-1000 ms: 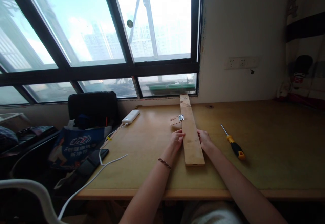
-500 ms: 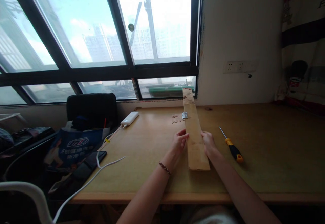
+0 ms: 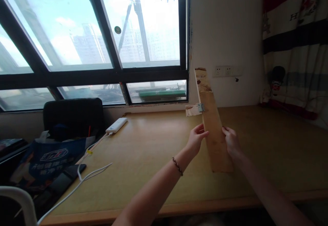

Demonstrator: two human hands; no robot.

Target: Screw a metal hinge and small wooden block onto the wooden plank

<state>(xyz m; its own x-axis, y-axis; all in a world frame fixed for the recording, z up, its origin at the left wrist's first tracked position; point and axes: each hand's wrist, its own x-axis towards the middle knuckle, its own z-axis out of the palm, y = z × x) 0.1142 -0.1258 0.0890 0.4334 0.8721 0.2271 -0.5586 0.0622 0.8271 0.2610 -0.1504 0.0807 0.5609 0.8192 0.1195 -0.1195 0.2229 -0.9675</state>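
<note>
A long wooden board [image 3: 214,127] is held up at a slant over the table, its far end raised. My left hand [image 3: 196,137] grips its left edge, thumb on the face and fingers curled around the side. The opposite edge is pinched in my right hand [image 3: 231,140]. A small metal hinge [image 3: 201,107] sits on the board's left edge, and a short piece of wood [image 3: 192,110] sticks out leftward from it. The screwdriver seen earlier is out of sight, probably behind the board or right arm.
The wooden table [image 3: 143,161] spreads beneath my hands. A white power bank [image 3: 116,125] with a white cable [image 3: 94,171] lies at its left side. Beyond stand a black chair [image 3: 73,116] with a blue bag [image 3: 51,157], a window, and a wall socket [image 3: 222,71].
The board has moved right with both hands, and its far end has lifted. The view has turned slightly right. The screwdriver has gone out of sight.
</note>
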